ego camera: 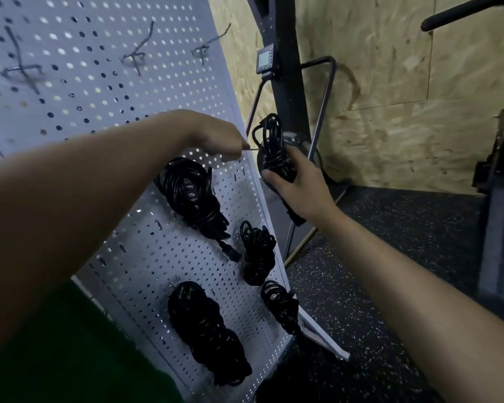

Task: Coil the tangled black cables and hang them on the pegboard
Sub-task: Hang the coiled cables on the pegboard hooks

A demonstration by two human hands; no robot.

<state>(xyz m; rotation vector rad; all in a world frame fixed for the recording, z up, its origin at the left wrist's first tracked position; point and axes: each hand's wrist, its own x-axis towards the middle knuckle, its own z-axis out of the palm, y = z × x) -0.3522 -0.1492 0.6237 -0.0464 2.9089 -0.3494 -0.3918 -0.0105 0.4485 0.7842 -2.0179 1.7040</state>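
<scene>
My right hand (298, 181) grips a coiled black cable (271, 146) just off the right edge of the grey pegboard (99, 97); the cable's plug end hangs below my palm. At the board's right edge my left hand (216, 138) pinches a thin metal hook (249, 147) that points toward the coil. Several coiled black cables hang on the lower board: a large one (191, 199), a smaller one (258, 251), another large one (207, 333) and a small one (280, 306).
Three bare metal hooks stick out of the upper pegboard, one of them (137, 55) near the top middle. A dark exercise machine column with a small monitor (264, 61) stands behind the board. Chipboard wall (390, 82) at right, speckled black floor (390, 257) below.
</scene>
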